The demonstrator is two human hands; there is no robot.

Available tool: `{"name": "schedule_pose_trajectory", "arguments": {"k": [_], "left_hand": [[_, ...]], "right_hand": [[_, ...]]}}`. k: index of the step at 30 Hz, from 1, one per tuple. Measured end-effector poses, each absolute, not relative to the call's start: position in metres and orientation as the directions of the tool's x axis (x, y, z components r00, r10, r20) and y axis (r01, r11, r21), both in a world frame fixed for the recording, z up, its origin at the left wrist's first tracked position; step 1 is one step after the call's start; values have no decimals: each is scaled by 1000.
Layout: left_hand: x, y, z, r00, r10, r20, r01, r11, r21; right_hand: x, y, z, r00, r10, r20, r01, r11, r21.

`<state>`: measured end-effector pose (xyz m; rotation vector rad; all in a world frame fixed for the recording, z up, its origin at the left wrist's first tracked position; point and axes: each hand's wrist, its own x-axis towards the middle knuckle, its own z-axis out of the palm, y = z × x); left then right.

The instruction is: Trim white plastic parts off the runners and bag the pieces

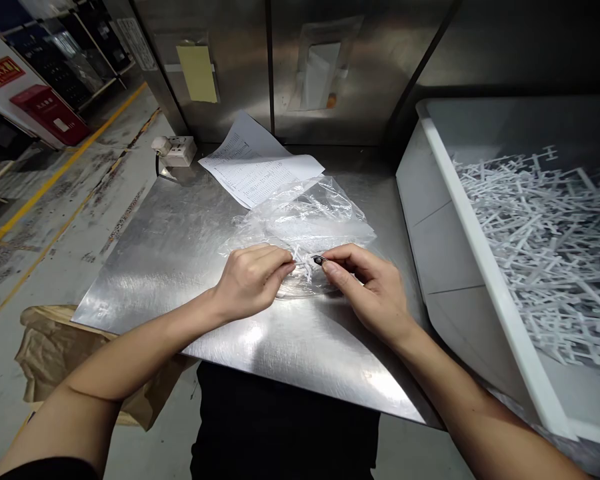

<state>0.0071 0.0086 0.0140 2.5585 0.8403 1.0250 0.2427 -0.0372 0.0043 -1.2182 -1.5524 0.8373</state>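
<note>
In the head view, the person has both hands close together over the near middle of the metal desk (155,267). The left hand (250,283) is pinched tight, thumb against fingers, on a thin white piece (307,271) that pokes out toward the other side. Facing it, the right hand (373,287) is clamped between thumb and fingers on a small black tool (318,261), its end right by the white piece; whether the two touch, I can't tell from here. Under and just beyond the fingers a clear bag (325,223) lies crumpled, catching the light. Past that, two printed sheets (260,167) overlap the desk, one edge curling up, and at the far left corner sits a white socket (181,153) with a plug in it. Over on the person's right stands a big pale tub (485,267), heaped with a tangle of thin white sticks (540,253). A brown paper sack (63,347) lies on the floor to the left, and a yellow note (197,73) hangs on the metal panel behind.
</note>
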Motion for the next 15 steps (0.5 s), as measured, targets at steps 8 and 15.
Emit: {"name": "schedule_pose_trajectory", "arguments": {"k": [8,15], "left_hand": [[6,10,12,560,621,548,399,-782,479],[6,10,12,550,636,542,402,-770,495]], "right_hand": [[245,-38,7,-79,950,301,375,308,-874],[245,-37,7,-135,952,274,430,305,-850]]}}
